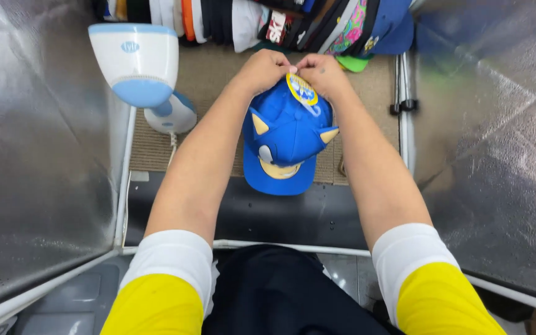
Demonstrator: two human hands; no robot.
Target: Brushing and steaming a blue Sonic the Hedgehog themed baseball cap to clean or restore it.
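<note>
work in hand: both hands meet at the back top of a blue cap (286,133), at the round yellow and blue tag (301,89) fixed there.
left hand (263,69): fingers curled tight, fingertips pinched at the tag's upper edge; the grip is closed on the tag or the cap fabric just beside it, which of the two cannot be told.
right hand (324,73): likewise curled, fingertips touching those of the left hand over the tag; grip closed at the same spot.
cap position: on the woven mat (209,80) at the middle of the tabletop, brim toward the person and overhanging the dark surface (293,214); crown upright, two pale pointed ears and a pale face panel showing.
stage, by judgement: the tag appears attached and lying on the crown, so the handling of it looks begun, not finished; whether it is being fitted or taken off cannot be told.
left to do, by judgement: the cap is not yet set among the row of caps (268,22) along the far edge.
surroundings: white and pale blue handheld appliance (138,62) on its base at the left, corded, untouched; silver reflective panels (38,142) on both sides; white frame rail (268,246) near the person.
</note>
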